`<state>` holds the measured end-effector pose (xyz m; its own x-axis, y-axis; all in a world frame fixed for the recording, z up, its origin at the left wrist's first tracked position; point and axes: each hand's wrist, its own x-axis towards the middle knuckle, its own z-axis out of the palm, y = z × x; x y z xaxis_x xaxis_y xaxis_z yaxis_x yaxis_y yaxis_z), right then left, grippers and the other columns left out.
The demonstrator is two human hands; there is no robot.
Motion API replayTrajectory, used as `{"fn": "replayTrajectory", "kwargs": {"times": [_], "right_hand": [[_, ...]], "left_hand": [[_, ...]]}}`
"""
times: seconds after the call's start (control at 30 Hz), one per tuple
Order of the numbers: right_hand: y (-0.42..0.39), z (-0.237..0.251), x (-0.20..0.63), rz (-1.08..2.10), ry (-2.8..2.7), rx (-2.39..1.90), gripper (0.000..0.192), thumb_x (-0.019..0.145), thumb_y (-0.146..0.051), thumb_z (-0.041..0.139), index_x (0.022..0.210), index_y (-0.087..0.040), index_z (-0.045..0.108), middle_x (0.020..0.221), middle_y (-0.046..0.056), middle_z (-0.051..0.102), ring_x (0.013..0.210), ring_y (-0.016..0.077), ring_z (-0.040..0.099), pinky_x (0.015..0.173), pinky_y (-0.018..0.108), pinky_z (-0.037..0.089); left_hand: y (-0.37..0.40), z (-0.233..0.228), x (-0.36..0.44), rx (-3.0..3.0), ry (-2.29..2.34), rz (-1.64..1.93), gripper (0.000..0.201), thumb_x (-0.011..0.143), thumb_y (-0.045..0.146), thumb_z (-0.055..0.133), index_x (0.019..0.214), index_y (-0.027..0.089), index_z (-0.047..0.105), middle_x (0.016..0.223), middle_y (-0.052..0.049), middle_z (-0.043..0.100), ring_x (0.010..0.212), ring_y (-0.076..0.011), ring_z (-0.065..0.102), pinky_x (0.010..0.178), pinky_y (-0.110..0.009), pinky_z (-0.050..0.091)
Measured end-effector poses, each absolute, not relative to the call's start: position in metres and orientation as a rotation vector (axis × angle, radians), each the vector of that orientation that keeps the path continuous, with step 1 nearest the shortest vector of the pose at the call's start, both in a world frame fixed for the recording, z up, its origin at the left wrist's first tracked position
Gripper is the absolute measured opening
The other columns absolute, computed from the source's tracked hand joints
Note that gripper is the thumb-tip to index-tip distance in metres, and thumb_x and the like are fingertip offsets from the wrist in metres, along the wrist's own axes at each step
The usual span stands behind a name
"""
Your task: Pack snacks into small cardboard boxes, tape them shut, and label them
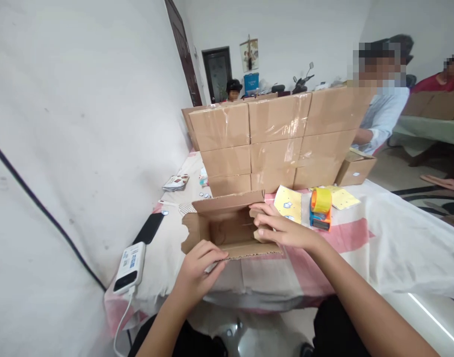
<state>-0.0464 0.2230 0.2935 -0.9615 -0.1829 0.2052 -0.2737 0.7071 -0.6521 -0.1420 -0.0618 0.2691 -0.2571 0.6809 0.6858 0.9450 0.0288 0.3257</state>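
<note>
An open cardboard box (227, 202) sits before me at the near side of the table, its flaps spread and its inside bare. My left hand (203, 260) pinches the near flap between thumb and fingers, close to the left corner. At the right end, my right hand (277, 225) grips the side flap, fingers reaching over it toward the opening. The left side flap stands outward, untouched. Right of the box are yellow printed sheets (288, 202) and an orange and blue tape dispenser (321, 218) with a yellow roll.
A wall of taped cartons (275, 139) rises behind the box, with a small carton (356, 168) at its right. A white power bank (130, 267) with a cable and a black phone (148, 228) lie left. A person (383, 109) is beyond the cartons.
</note>
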Motion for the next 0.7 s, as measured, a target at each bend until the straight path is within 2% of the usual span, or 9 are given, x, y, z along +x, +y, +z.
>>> {"fn": "replayTrajectory", "kwargs": {"times": [0.1, 0.2, 0.27, 0.37, 0.47, 0.57, 0.7], "right_hand": [[0.213, 0.291, -0.053, 0.992, -2.767, 0.366, 0.014, 0.092, -0.036, 0.060, 0.095, -0.023, 0.057, 0.155, 0.007, 0.034, 0.148, 0.0305, 0.025, 0.114, 0.048, 0.035], [0.210, 0.289, -0.059, 0.963, -2.758, 0.366, 0.014, 0.089, -0.033, 0.063, 0.097, -0.023, 0.059, 0.158, 0.007, 0.033, 0.147, 0.0295, 0.031, 0.112, 0.043, 0.039], [0.210, 0.291, -0.059, 0.952, -2.768, 0.371, 0.012, 0.093, -0.034, 0.058, 0.095, -0.023, 0.062, 0.160, 0.005, 0.033, 0.146, 0.0278, 0.036, 0.112, 0.039, 0.040], [0.212, 0.295, -0.055, 0.891, -2.779, 0.361, 0.022, 0.100, -0.036, 0.047, 0.093, -0.023, 0.063, 0.163, 0.003, 0.033, 0.141, 0.0258, 0.044, 0.109, 0.037, 0.042], [0.217, 0.292, -0.052, 0.884, -2.668, 0.302, 0.025, 0.104, -0.037, 0.039, 0.097, -0.023, 0.059, 0.163, 0.005, 0.031, 0.139, 0.0251, 0.047, 0.108, 0.038, 0.042], [0.229, 0.280, -0.056, 1.006, -2.399, 0.252, 0.030, 0.105, -0.042, 0.034, 0.098, -0.023, 0.057, 0.158, 0.009, 0.037, 0.144, 0.0255, 0.040, 0.114, 0.041, 0.036], [0.242, 0.263, -0.064, 1.120, -2.158, 0.248, 0.044, 0.103, -0.051, 0.032, 0.085, -0.021, 0.058, 0.145, 0.012, 0.051, 0.133, 0.0270, 0.049, 0.114, 0.045, 0.034]], "left_hand": [[-0.068, 0.267, -0.153, -1.635, -1.972, -1.107, 0.019, 0.089, 0.006, 0.063, 0.101, 0.021, 0.066, 0.088, -0.004, 0.067, 0.082, -0.0146, 0.060, 0.071, -0.027, 0.051], [-0.072, 0.265, -0.159, -1.621, -1.955, -1.107, 0.020, 0.089, 0.005, 0.063, 0.100, 0.021, 0.066, 0.089, -0.004, 0.066, 0.083, -0.0149, 0.060, 0.072, -0.027, 0.051], [-0.072, 0.264, -0.160, -1.607, -1.962, -1.113, 0.020, 0.089, 0.005, 0.062, 0.100, 0.021, 0.066, 0.088, -0.004, 0.066, 0.083, -0.0149, 0.060, 0.071, -0.027, 0.051], [-0.070, 0.261, -0.162, -1.585, -1.962, -1.156, 0.020, 0.089, 0.005, 0.062, 0.101, 0.021, 0.066, 0.087, -0.004, 0.066, 0.081, -0.0145, 0.061, 0.070, -0.026, 0.051], [-0.066, 0.258, -0.166, -1.558, -1.922, -1.213, 0.019, 0.088, 0.005, 0.064, 0.099, 0.021, 0.066, 0.086, -0.003, 0.065, 0.081, -0.0144, 0.061, 0.070, -0.026, 0.051], [-0.060, 0.258, -0.165, -1.559, -1.837, -1.262, 0.022, 0.086, 0.003, 0.065, 0.099, 0.021, 0.066, 0.088, -0.004, 0.066, 0.081, -0.0145, 0.062, 0.070, -0.027, 0.051], [-0.061, 0.259, -0.160, -1.592, -1.723, -1.306, 0.020, 0.086, 0.003, 0.063, 0.096, 0.021, 0.066, 0.088, -0.004, 0.067, 0.082, -0.0158, 0.062, 0.073, -0.030, 0.051]]}}
